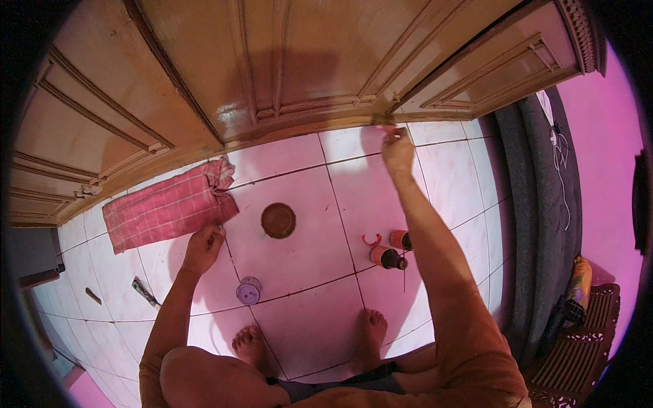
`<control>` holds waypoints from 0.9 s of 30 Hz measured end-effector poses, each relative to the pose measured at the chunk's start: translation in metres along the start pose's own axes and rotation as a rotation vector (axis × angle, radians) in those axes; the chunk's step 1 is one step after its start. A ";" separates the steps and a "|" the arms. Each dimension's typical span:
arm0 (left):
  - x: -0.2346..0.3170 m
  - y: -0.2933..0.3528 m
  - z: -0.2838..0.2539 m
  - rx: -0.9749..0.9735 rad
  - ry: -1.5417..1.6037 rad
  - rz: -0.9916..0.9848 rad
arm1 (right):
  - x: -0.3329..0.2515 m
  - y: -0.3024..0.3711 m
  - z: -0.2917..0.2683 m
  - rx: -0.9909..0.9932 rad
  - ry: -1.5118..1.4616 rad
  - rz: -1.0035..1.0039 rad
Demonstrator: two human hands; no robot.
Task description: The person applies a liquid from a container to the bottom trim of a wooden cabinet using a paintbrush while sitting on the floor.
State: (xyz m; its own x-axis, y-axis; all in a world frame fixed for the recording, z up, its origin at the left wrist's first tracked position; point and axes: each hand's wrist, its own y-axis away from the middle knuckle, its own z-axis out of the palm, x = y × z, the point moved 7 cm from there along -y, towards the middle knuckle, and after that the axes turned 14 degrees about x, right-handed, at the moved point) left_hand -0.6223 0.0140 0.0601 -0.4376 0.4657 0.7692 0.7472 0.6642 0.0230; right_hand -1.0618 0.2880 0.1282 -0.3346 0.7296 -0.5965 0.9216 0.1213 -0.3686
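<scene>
My right hand reaches out to the bottom edge of the wooden cabinet. Its fingers are closed around a small, blurred thing, reddish at one end, whose kind I cannot make out. Beside the near edge of a folded red checked cloth, my left hand hovers with curled fingers and nothing visible in them. A round brown dish or lid lies on the tiles between the hands. Closer to my feet stands a small tin with a pale purple top.
Two dark bottles with red labels, one nearer and one farther, are by my right forearm, near a red ring-like piece. A scraper-like tool and a small dark piece lie left. A grey sofa borders the right.
</scene>
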 end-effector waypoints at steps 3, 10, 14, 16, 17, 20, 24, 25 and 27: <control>-0.001 0.002 -0.001 0.021 0.041 0.000 | -0.038 0.031 0.016 -0.109 -0.019 -0.070; -0.034 0.017 -0.009 0.095 0.140 -0.108 | 0.004 -0.006 -0.031 0.075 0.053 0.054; -0.043 0.031 -0.044 0.360 0.000 -0.081 | -0.023 0.008 -0.008 0.026 0.032 0.078; -0.053 0.042 -0.059 0.500 -0.062 -0.056 | -0.062 0.042 0.010 -0.014 -0.098 0.031; -0.060 0.053 -0.069 0.562 -0.085 -0.054 | -0.088 0.063 0.021 -0.134 -0.098 0.112; -0.064 0.059 -0.070 0.606 -0.208 0.010 | -0.119 0.104 0.058 -0.134 -0.183 -0.083; -0.067 0.052 -0.068 0.571 -0.200 0.049 | -0.185 0.159 0.081 -0.173 -0.358 -0.187; -0.077 0.059 -0.072 0.578 -0.171 0.052 | -0.206 0.175 0.086 -0.301 -0.258 -0.092; -0.082 0.060 -0.074 0.559 -0.263 0.073 | -0.234 0.190 0.086 -0.380 -0.350 -0.147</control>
State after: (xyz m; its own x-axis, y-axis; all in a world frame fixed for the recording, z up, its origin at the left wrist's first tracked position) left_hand -0.5043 -0.0273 0.0460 -0.5574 0.6025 0.5712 0.4357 0.7979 -0.4165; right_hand -0.8249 0.0824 0.1369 -0.4513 0.4264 -0.7839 0.8445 0.4880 -0.2207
